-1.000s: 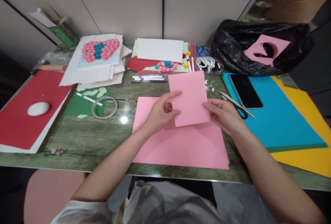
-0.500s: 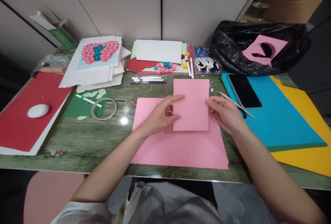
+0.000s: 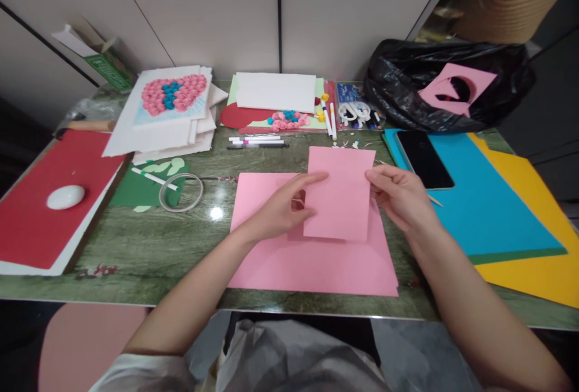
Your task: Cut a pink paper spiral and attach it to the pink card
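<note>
Between my two hands a small pink paper rectangle [image 3: 340, 199] is held up, above a larger pink sheet [image 3: 312, 268] lying flat on the table. My right hand [image 3: 400, 196] pinches its right edge between thumb and fingers. At the left edge, my left hand [image 3: 284, 208] grips the paper, with the index finger lying across its face and the thumb near the edge; the other fingers are partly hidden behind. A thin pointed wooden stick [image 3: 435, 200] shows just beyond my right hand, mostly covered by it.
To the right lie a phone [image 3: 425, 160] on blue paper [image 3: 497, 211], yellow paper [image 3: 538, 271] and a black bag [image 3: 389, 90]. Leftward are a tape roll [image 3: 163, 199], red paper [image 3: 58, 229] and a white oval object [image 3: 66, 197]. Pens [image 3: 257, 139] and paper-flower artwork [image 3: 174, 93] stand behind.
The small pink paper has shifted slightly right and toward me, tilting a little. My right hand moved with it and now covers more of the wooden stick.
</note>
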{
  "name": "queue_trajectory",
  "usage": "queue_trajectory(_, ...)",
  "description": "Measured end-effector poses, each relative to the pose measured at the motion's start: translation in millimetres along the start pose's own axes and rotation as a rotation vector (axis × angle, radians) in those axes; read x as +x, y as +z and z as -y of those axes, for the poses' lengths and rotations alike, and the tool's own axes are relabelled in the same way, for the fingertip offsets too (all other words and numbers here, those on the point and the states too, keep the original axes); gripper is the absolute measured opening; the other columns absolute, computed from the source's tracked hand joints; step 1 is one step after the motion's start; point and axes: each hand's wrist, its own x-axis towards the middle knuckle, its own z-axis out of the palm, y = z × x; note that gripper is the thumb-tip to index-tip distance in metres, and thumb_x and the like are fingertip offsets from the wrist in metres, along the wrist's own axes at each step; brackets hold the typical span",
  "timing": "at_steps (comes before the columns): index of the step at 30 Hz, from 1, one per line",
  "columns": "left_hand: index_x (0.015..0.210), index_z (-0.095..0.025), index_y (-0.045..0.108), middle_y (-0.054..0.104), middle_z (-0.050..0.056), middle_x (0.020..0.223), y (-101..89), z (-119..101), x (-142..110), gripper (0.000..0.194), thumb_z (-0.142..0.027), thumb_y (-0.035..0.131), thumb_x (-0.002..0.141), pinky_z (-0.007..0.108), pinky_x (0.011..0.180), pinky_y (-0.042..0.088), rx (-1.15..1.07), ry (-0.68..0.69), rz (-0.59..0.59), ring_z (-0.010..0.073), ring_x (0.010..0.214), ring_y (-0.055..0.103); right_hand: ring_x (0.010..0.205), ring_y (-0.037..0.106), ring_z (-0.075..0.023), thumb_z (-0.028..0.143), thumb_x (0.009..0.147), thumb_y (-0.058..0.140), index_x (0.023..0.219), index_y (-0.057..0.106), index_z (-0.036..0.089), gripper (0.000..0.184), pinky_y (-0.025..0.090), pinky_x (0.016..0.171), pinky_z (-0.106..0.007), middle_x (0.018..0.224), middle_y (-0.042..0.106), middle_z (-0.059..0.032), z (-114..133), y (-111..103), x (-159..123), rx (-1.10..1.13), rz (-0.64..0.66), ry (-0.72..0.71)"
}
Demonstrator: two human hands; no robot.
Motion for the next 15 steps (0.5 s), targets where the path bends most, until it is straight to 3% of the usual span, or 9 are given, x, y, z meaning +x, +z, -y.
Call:
queue_trajectory(5, 0.134, -0.034, 0.037, 0.036, 0.002, 0.143, -0.9, -4.5, -1.4, 0.062, -0.014, 0.057, 0.079, 0.028, 0.081, 0.047, 0.047, 0.016, 0.04, 0.022, 0.119, 0.045, 0.051, 0.051, -0.0101, 0.031, 0.066, 0.073, 0.067, 0.066, 0.02, 0.013, 0.042, 0.052, -0.024, 0.059, 0.058, 0.0021, -4.3, 1.3, 0.2, -0.036, -0.039, -0.016)
queue_trajectory(8, 0.137, -0.034, 0.032, 0.032, 0.001, 0.146, -2.0, -7.0, -2.6, 0.066, -0.014, 0.057, 0.079, 0.028, 0.081, 0.047, 0.079, 0.017, 0.076, 0.0234, 0.125, 0.039, 0.054, 0.054, -0.011, 0.031, 0.066, 0.073, 0.069, 0.065, 0.02, 0.014, 0.044, 0.054, -0.024, 0.06, 0.06, 0.0014, -3.1, 1.4, -0.1, -0.032, 0.018, 0.027)
queue_trajectory(11, 0.139, -0.035, 0.028, 0.031, 0.002, 0.146, -1.9, -7.9, -3.5, 0.069, -0.014, 0.056, 0.079, 0.03, 0.078, 0.047, 0.089, -0.011, 0.123, 0.023, 0.118, 0.044, 0.056, 0.055, -0.0116, 0.032, 0.069, 0.072, 0.072, 0.065, 0.021, 0.014, 0.044, 0.053, -0.024, 0.062, 0.06, 0.0009, -1.4, -0.2, 0.0, -0.001, 0.076, 0.04)
queue_trajectory(15, 0.14, -0.036, 0.025, 0.03, 0.002, 0.146, -0.2, -9.6, -4.1, 0.072, -0.013, 0.056, 0.079, 0.031, 0.081, 0.047, 0.088, -0.021, 0.177, 0.0227, 0.116, 0.045, 0.05, 0.051, -0.0111, 0.034, 0.07, 0.072, 0.062, 0.061, 0.02, 0.019, 0.041, 0.048, -0.025, 0.056, 0.055, 0.0011, -3.4, -2.2, 0.7, -0.023, 0.016, -0.039)
